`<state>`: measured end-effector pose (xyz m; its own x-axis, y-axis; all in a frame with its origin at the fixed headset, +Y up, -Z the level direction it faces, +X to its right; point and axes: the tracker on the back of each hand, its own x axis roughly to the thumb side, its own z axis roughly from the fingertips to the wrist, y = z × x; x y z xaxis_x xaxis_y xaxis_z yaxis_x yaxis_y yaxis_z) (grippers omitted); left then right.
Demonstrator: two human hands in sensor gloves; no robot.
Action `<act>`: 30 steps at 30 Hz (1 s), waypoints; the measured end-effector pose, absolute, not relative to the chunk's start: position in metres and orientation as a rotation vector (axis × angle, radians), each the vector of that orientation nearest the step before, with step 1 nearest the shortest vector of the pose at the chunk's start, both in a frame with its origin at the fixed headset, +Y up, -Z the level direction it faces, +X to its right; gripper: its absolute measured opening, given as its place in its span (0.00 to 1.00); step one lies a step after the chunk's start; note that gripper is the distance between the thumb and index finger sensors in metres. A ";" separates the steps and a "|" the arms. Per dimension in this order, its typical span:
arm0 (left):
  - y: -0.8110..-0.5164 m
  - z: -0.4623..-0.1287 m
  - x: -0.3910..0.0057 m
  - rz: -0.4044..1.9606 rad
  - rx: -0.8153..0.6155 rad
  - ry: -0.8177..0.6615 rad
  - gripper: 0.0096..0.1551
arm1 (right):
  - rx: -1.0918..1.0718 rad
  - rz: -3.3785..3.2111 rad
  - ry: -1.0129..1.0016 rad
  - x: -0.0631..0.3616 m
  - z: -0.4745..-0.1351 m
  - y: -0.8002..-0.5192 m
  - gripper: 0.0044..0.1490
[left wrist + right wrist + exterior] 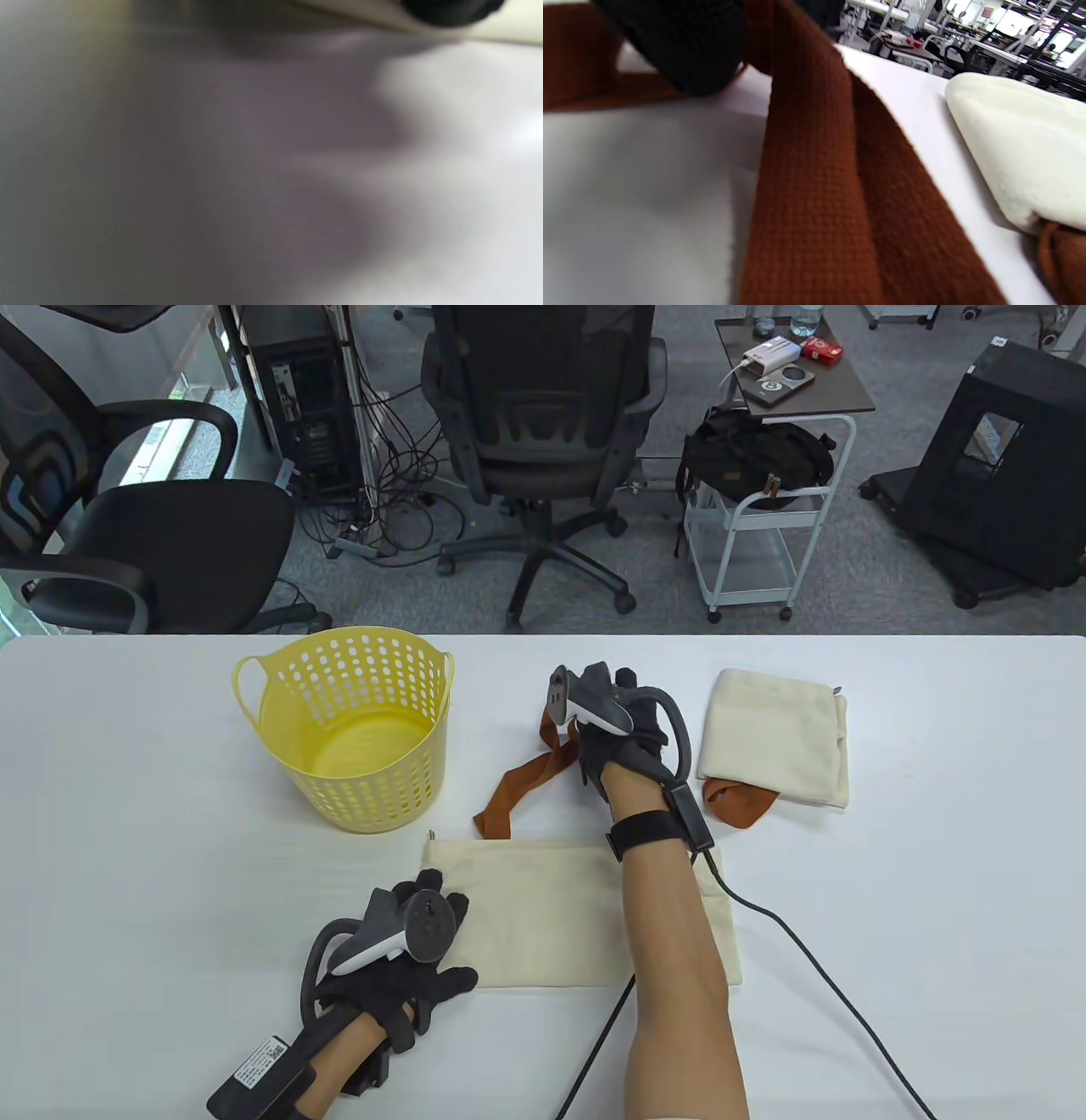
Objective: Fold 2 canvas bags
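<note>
1. The left hand (399, 937) is lying nearest the camera, fingers spread fairly straight and pressing flat on the near-left corner of the unfolded canvas bag (543, 912); it is curling round nothing.
2. That bag is lying flat on the white desk (127, 814), a long cream rectangle — the right forearm is crossing over its right part.
3. The left wrist view is showing only blur, with a strip of cream cloth (424, 23) along the top edge.
4. The right hand (615, 721) is reaching farther out, gripping the brown strap (530, 780) of the flat bag; in the right wrist view the gloved fingers (683, 46) are closing over the woven band (814, 190).
5. The strap is trailing from the hand back down to the bag's far edge.
6. The folded canvas bag (776, 738) is sitting just right of the right hand — its brown handle (738, 802) is sticking out at the near side.
7. A yellow perforated basket (352, 725) is standing upright on the desk, left of the right hand.
</note>
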<state>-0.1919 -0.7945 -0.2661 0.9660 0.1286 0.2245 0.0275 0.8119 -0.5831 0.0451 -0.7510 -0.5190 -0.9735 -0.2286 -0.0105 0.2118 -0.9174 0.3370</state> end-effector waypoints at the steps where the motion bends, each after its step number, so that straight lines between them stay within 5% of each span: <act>1: -0.795 -0.266 -0.192 0.055 -0.623 -0.260 0.53 | 0.097 -2.838 -0.510 0.042 -0.526 -0.757 0.60; 7: -0.794 -0.265 -0.192 0.059 -0.619 -0.261 0.53 | 0.056 -2.814 -0.618 0.032 -0.546 -0.774 0.49; 15: -0.794 -0.264 -0.192 0.065 -0.616 -0.261 0.53 | 0.013 -2.871 -0.304 0.035 -0.544 -0.769 0.27; 19: -0.794 -0.264 -0.193 0.069 -0.617 -0.260 0.53 | 0.010 -2.923 -0.227 0.045 -0.536 -0.762 0.27; 25: -0.795 -0.264 -0.193 0.066 -0.619 -0.257 0.53 | -0.057 -3.168 0.097 0.062 -0.506 -0.714 0.27; 30: -0.795 -0.264 -0.192 0.064 -0.619 -0.254 0.53 | -0.174 -3.294 0.180 0.070 -0.463 -0.681 0.27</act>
